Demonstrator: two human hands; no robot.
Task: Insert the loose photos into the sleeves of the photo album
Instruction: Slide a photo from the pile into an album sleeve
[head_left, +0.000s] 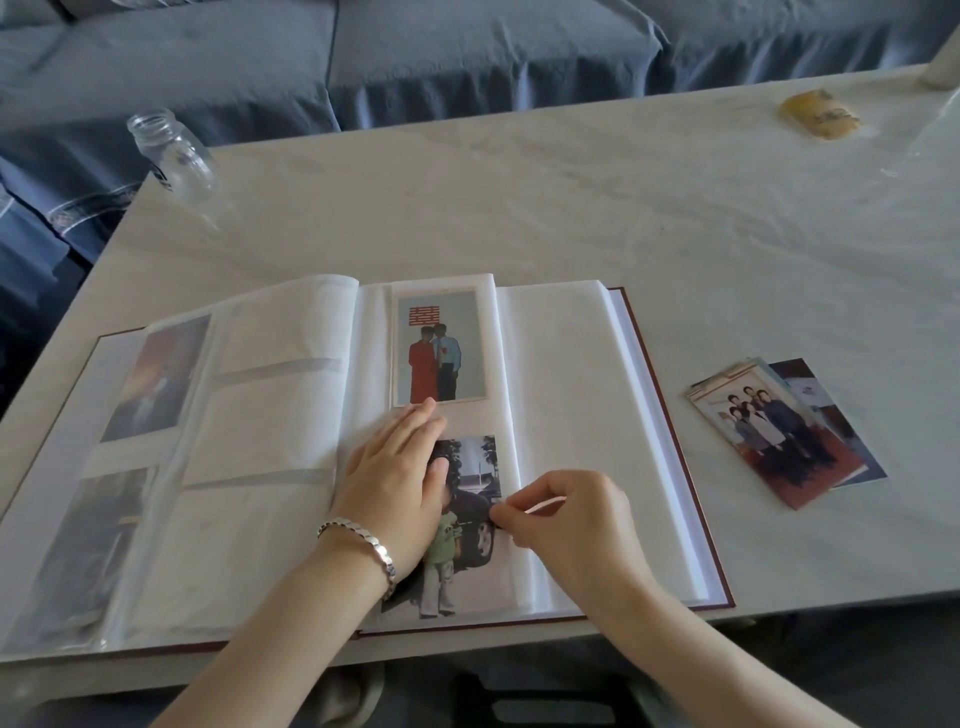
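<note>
The photo album (561, 389) lies open on the white table (571, 182), and she is working on the lower sleeve of the page just right of the spine. Her left hand (395, 478) lies flat with the fingers straight, pressing on the left part of the car photo (475, 470), a child in green beside a dark car, I'd guess to keep the page and print from sliding. Her right hand (566, 525) is curled tight, thumb and fingertips pinching at the print's right edge. From here I can't tell whether she has hold of the print alone or of the sleeve's clear film with it. The print looks roughly squared to its pocket, so this seems to be the last seating. Above it the wedding photo (439, 348) sits in its sleeve. The stack of loose photos (779, 431) waits on the table just right of the album, within easy reach of that hand. A glass jar (174, 150) stands at the far left corner, well apart.
</note>
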